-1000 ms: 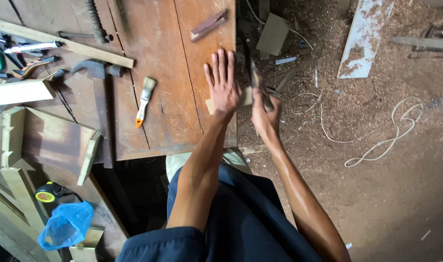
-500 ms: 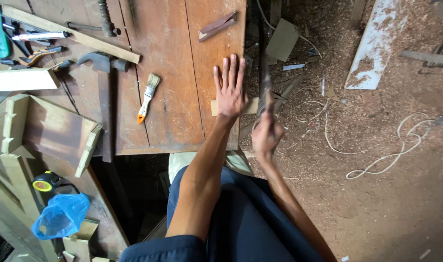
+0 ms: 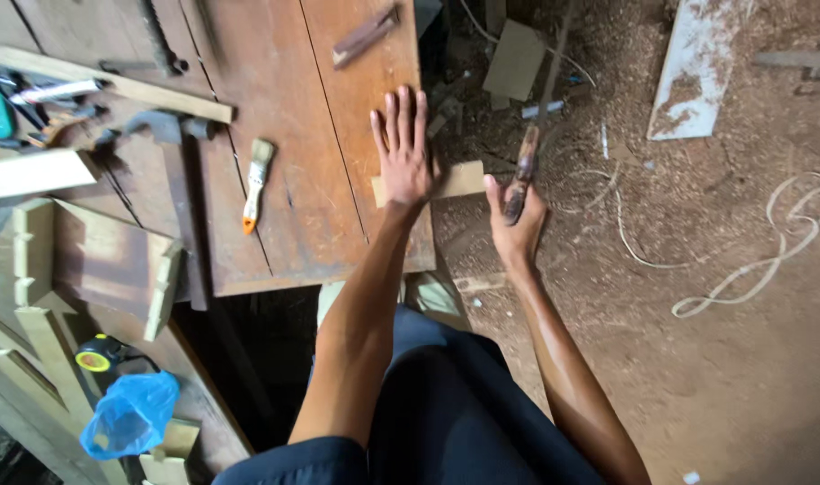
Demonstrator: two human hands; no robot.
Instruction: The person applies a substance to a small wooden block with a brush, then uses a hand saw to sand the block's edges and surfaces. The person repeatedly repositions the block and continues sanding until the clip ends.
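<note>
Our left hand [image 3: 403, 153] lies flat, fingers spread, pressing a small wood piece [image 3: 455, 180] at the bench [image 3: 275, 180] edge; our right hand [image 3: 516, 220] grips a saw handle [image 3: 522, 180] just beside it

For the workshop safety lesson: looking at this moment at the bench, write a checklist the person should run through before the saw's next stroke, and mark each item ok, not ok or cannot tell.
1. Left hand flat on the small wood block, pinning it at the bench edge: ok.
2. Right hand closed round the saw handle: ok.
3. Left fingers point away from the blade side, thumb apart from the saw: ok.
4. Blade lined up with a cut mark: cannot tell, the blade is thin and blurred.
5. Block clamped rather than hand-held: not ok, no clamp on it.
6. Paintbrush and hammer lie apart from the block: ok.
</note>
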